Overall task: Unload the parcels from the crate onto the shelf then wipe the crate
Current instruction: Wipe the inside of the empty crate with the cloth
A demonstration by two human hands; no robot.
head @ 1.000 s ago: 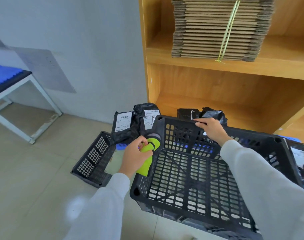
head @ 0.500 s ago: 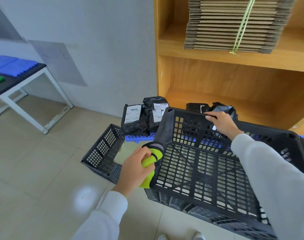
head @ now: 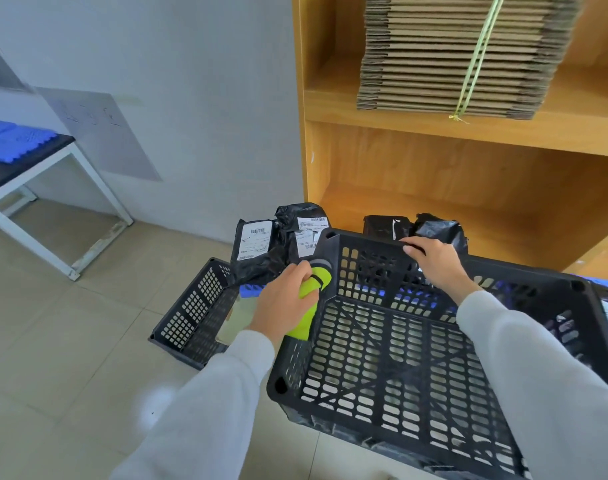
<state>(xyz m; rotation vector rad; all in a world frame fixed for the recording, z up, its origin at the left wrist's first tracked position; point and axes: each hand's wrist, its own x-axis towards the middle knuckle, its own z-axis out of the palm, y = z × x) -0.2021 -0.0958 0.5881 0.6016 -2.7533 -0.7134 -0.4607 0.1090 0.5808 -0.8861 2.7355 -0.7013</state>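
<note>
A black perforated crate (head: 416, 358) is tipped toward me, its inside bare. My right hand (head: 434, 259) grips its far rim. My left hand (head: 285, 303) holds a yellow-green cloth (head: 311, 306) against the crate's left wall. Black parcels with white labels (head: 257, 244) stand in a second black crate (head: 195, 313) on the floor to the left. Two more black parcels (head: 437, 230) lie on the lowest board of the wooden shelf (head: 434, 202), behind the crate's rim.
A tied stack of flat cardboard (head: 458, 57) fills the shelf board above. A white-framed table (head: 53, 188) with blue mats stands at the left by the wall. Pale floor tiles stretch across the lower left.
The view has shifted so the shelf and crates sit further right and lower. My left hand with the cloth has slid slightly down the crate's left wall. My right hand keeps its grip on the rim.
</note>
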